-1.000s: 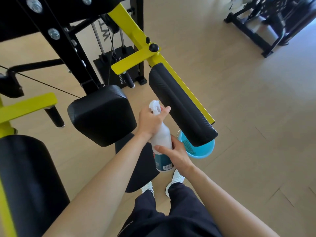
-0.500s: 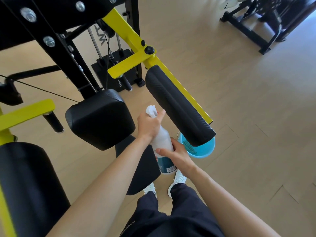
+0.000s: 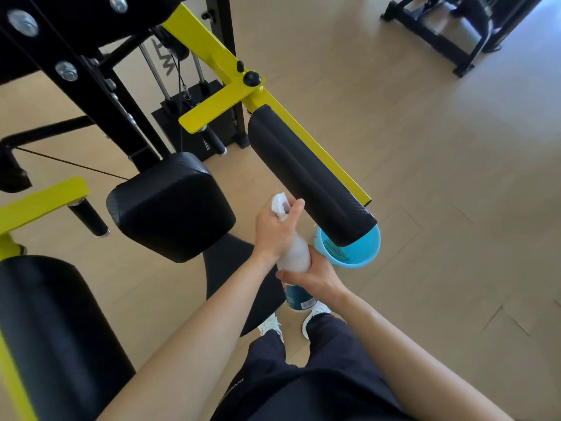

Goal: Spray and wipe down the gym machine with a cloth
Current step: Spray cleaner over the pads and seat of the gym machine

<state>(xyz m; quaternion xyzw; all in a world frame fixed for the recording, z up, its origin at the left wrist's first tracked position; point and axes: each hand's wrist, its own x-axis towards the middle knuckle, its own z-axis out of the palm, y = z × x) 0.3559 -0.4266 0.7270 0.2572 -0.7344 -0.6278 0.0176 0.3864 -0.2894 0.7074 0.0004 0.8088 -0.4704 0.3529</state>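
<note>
A white spray bottle (image 3: 296, 256) with a teal label is held upright in front of me, between the black seat back pad (image 3: 171, 208) and the long black arm pad (image 3: 306, 174) of the yellow-and-black gym machine (image 3: 212, 47). My left hand (image 3: 274, 230) grips the bottle's neck at the trigger head. My right hand (image 3: 314, 276) wraps the bottle's body lower down. A teal cloth (image 3: 335, 253) lies inside the blue bucket (image 3: 368, 253) on the floor, partly hidden by the arm pad.
The black seat (image 3: 230, 268) sits under my left forearm. Another black pad (image 3: 51, 329) on a yellow arm is at the lower left. The weight stack (image 3: 188, 123) stands behind. A second machine's frame (image 3: 440, 34) is at the far right. My white shoes (image 3: 315, 316) are on beige floor.
Both hands and the bottle have sunk a little lower and nearer me. My right hand has shifted its grip higher around the bottle body.
</note>
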